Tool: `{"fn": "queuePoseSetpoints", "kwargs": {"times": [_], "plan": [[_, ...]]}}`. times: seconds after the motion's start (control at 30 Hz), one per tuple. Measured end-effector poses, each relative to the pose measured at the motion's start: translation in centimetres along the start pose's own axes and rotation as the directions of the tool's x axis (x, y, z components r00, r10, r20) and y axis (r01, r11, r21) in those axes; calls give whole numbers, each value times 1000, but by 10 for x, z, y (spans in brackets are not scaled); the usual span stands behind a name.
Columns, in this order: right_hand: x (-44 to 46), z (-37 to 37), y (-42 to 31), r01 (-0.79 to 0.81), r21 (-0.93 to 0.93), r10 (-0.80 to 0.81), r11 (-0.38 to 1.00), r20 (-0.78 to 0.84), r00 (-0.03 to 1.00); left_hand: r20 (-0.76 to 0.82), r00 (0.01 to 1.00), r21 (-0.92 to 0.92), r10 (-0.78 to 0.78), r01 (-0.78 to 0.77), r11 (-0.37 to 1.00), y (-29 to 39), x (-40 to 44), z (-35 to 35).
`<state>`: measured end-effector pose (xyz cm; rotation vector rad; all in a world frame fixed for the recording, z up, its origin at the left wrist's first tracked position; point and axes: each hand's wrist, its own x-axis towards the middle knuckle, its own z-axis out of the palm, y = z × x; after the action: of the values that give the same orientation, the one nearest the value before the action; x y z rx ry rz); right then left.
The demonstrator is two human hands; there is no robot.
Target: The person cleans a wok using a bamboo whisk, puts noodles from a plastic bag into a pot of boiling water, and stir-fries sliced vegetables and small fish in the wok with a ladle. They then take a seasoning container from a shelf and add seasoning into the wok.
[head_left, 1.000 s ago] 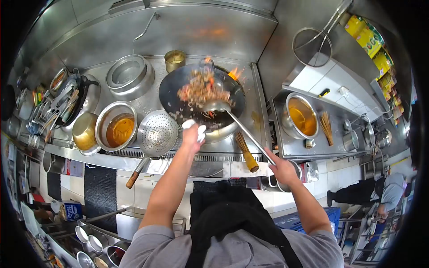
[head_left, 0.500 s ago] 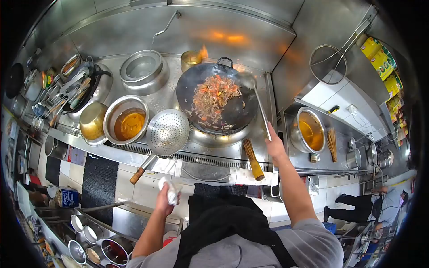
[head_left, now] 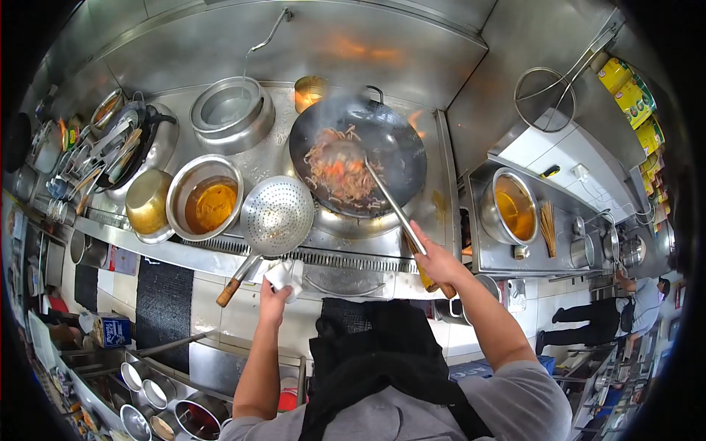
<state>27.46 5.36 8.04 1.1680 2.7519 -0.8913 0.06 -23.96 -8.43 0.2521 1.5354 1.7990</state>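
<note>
My right hand [head_left: 439, 264] is closed around the long handle of a ladle [head_left: 391, 197], which ends in a wooden grip. The ladle's head is down in a heap of sliced meat and orange vegetable pieces [head_left: 340, 176], partly hidden by steam. That food lies in the left part of a black wok [head_left: 403, 143] on the burner. In my left hand [head_left: 273, 303] is a folded white cloth [head_left: 282, 278], held just below the stove's front edge. Close to the cloth rests a perforated strainer [head_left: 276, 216] with a wooden handle. My right hand partly covers a bamboo brush [head_left: 426, 279].
Left of the strainer stand a pot of orange oil [head_left: 176, 209] and a brassy pot [head_left: 147, 198]. Flames show at the wok's right rim. Another oil pot [head_left: 487, 213] sits on the right counter. A wire skimmer [head_left: 516, 103] hangs above it. At far right is another person [head_left: 643, 309].
My right hand has moved down and left, bringing the ladle head from the wok's right rim into the food. My left hand has risen with the cloth towards the stove edge. More steam rises.
</note>
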Motion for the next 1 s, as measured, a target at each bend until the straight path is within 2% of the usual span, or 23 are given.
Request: {"fn": "queuePoseSetpoints", "kwargs": {"times": [0.03,0.1,0.13,0.17,0.2,0.23,0.27,0.3,0.33,0.37,0.4,0.43,0.47,0.53,0.6,0.67,0.73,0.77,0.8,0.87,0.9,0.93,1.0], "plan": [[4,-4,-2,-201,-12,200,980,183,963,19,1000,159,12,-15,987,-9,15,2],[34,-5,-2,-247,-29,248,969,149,957,50,996,490,80,-94,866,-26,42,6],[47,-4,1,-298,-41,301,954,127,945,49,996,494,77,-91,864,-32,48,11],[54,-3,9,-304,-31,306,952,133,943,42,994,734,100,-99,672,-37,53,16],[58,-4,18,-237,98,233,966,56,971,47,991,905,124,-95,414,-41,56,19],[58,-3,19,-206,167,207,964,11,978,45,996,867,83,-80,492,-38,61,21],[59,-3,20,-168,232,181,958,-35,983,54,996,873,76,-84,481,-35,59,20],[56,-4,20,-215,303,245,929,-63,968,72,994,809,82,-107,578,-32,53,19],[62,2,28,-177,331,233,927,-139,963,85,992,729,97,-128,673,-25,48,23],[67,7,32,-136,353,221,926,-213,952,85,991,727,102,-132,674,-24,46,25],[80,10,34,-127,351,211,928,-215,953,16,999,759,33,-34,651,-22,42,25],[97,11,24,-225,313,297,923,-204,933,-58,998,783,-30,64,619,-21,39,22],[113,14,15,-321,276,381,906,-198,903,-64,998,783,-17,60,619,-28,37,17],[140,26,7,-288,174,320,942,-205,925,59,991,876,116,-108,470,-39,38,14],[144,44,4,-164,163,189,973,-151,970,68,993,842,100,-111,529,-33,30,15],[115,37,-8,-124,20,124,992,6,992,35,995,822,88,-79,564,-28,25,16],[76,28,2,-67,-241,83,968,56,995,19,995,799,98,-74,597,-21,28,19],[58,18,13,-67,-309,102,949,100,990,1,995,775,100,-64,628,-21,30,19],[43,8,30,-64,-374,128,925,149,981,55,934,767,352,-265,584,-45,43,12],[19,-16,78,-1,-590,118,807,160,980,86,957,791,279,-235,565,-28,46,22],[8,-25,86,-5,-584,129,811,172,977,46,992,799,115,-106,592,-17,44,29],[0,-39,87,-28,-587,117,809,114,987,45,993,802,112,-103,588,-25,46,27],[-7,-43,96,-53,-579,104,813,56,993,101,982,883,158,-162,442,-43,55,22]]}}
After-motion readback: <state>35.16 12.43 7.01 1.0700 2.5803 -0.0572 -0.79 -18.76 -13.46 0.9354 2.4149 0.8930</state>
